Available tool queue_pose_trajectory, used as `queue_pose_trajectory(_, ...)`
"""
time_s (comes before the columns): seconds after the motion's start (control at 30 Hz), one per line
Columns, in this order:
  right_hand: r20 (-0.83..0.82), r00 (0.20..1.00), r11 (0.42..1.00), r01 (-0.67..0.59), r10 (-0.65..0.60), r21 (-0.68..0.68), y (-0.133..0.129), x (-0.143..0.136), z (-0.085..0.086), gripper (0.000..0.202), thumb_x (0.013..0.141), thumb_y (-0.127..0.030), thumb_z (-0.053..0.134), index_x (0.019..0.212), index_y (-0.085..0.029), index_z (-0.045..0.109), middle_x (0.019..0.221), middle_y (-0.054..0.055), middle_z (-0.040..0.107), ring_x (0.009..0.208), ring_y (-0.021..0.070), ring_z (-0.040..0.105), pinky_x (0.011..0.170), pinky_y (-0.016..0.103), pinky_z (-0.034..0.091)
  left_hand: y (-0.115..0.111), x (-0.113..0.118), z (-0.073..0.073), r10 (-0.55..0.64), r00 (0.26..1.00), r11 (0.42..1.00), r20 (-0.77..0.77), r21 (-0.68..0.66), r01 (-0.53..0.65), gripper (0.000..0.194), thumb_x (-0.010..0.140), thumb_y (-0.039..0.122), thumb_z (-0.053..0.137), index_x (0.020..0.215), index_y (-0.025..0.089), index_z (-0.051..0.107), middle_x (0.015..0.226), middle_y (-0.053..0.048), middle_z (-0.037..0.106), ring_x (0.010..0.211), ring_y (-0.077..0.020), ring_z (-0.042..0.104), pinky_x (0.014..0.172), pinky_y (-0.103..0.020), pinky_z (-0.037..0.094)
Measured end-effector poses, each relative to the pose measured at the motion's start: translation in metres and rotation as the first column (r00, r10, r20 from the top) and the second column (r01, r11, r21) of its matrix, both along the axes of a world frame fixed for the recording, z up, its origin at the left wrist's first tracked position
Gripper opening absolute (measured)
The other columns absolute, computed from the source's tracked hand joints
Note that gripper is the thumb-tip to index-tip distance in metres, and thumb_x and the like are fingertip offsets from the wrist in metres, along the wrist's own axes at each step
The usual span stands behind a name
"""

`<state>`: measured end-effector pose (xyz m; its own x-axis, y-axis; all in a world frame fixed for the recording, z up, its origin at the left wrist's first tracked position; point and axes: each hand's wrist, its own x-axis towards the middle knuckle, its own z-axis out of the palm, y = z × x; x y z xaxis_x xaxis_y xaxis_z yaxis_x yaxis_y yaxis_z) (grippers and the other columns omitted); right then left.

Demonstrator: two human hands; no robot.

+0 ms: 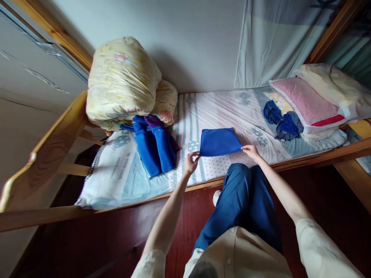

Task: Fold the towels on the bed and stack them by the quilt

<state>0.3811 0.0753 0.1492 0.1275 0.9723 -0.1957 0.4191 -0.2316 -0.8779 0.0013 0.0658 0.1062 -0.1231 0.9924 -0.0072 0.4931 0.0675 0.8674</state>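
A blue piece of clothing (220,142), folded into a flat block, lies on the bed in front of me; its exact kind does not show. My left hand (191,162) pinches its near left corner. At the near right corner, my right hand (251,151) has the edge between thumb and fingers. Left of it on the sheet are blue trousers (155,148), legs toward me, with a purple garment (153,120) partly under them.
A patterned bedsheet (214,110) covers the bed. A bulky yellow quilt (121,83) is piled at the left. Crumpled dark blue clothes (285,122) lie beside a pink pillow (304,101) at the right. A wooden bed rail (292,164) runs along the near side.
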Motion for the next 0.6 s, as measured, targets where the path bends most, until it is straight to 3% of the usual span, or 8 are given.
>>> queue_pose_trajectory(0.1, -0.003, 1.0, 0.971, -0.025, 0.025, -0.239, -0.026, 0.002, -0.032, 0.012, 0.078, -0.019, 0.069, 0.084, -0.016, 0.079, 0.092, 0.009, 0.082, 0.092, 0.0232, 0.074, 0.092, 0.037, 0.058, -0.034, 0.014, -0.054, -0.033, 0.996, 0.969, 0.081, -0.241, 0.051, 0.031, 0.071, 0.032, 0.074, 0.1, 0.02, 0.073, 0.084, -0.008, 0.077, 0.09, -0.0274, 0.072, 0.081, -0.037, 0.056)
queue_pose_trajectory(0.2, -0.043, 0.994, 0.937, -0.109, 0.1, -0.333, -0.033, 0.007, -0.046, 0.01, 0.078, -0.021, 0.077, 0.086, -0.015, 0.079, 0.093, 0.01, 0.082, 0.091, 0.0219, 0.075, 0.089, 0.033, 0.059, -0.049, 0.021, -0.086, 0.011, 0.99, 0.932, 0.14, -0.361, 0.04, 0.039, 0.066, 0.034, 0.078, 0.101, 0.019, 0.07, 0.078, -0.004, 0.075, 0.078, -0.0234, 0.071, 0.077, -0.034, 0.056)
queue_pose_trajectory(0.33, 0.093, 0.978, 0.905, -0.134, 0.186, -0.404, -0.026, 0.011, -0.055, 0.017, 0.076, -0.024, 0.083, 0.09, -0.015, 0.08, 0.093, 0.009, 0.082, 0.092, 0.0226, 0.076, 0.085, 0.031, 0.059, -0.045, 0.023, -0.1, 0.075, 0.989, 0.917, 0.127, -0.398, -0.019, 0.041, 0.066, 0.037, 0.08, 0.101, 0.018, 0.069, 0.079, -0.006, 0.076, 0.079, -0.0243, 0.073, 0.075, -0.034, 0.056)
queue_pose_trajectory(0.43, 0.192, 0.967, 0.912, -0.078, 0.167, -0.403, -0.021, 0.01, -0.067, 0.022, 0.07, -0.022, 0.088, 0.089, -0.016, 0.078, 0.094, 0.01, 0.082, 0.098, 0.0265, 0.076, 0.088, 0.032, 0.059, -0.04, 0.022, -0.106, 0.114, 0.985, 0.908, 0.129, -0.416, -0.051, 0.043, 0.066, 0.04, 0.083, 0.101, 0.018, 0.07, 0.083, -0.009, 0.078, 0.084, -0.0266, 0.075, 0.075, -0.034, 0.057)
queue_pose_trajectory(0.6, 0.218, 0.963, 0.911, -0.057, 0.158, -0.409, -0.017, 0.008, -0.092, 0.023, 0.068, -0.016, 0.085, 0.089, -0.016, 0.076, 0.092, 0.009, 0.081, 0.099, 0.0274, 0.075, 0.085, 0.03, 0.057, -0.041, 0.023, -0.116, 0.177, 0.972, 0.892, 0.155, -0.443, -0.092, 0.043, 0.066, 0.051, 0.083, 0.092, 0.019, 0.071, 0.079, -0.009, 0.076, 0.086, -0.0275, 0.074, 0.076, -0.035, 0.057)
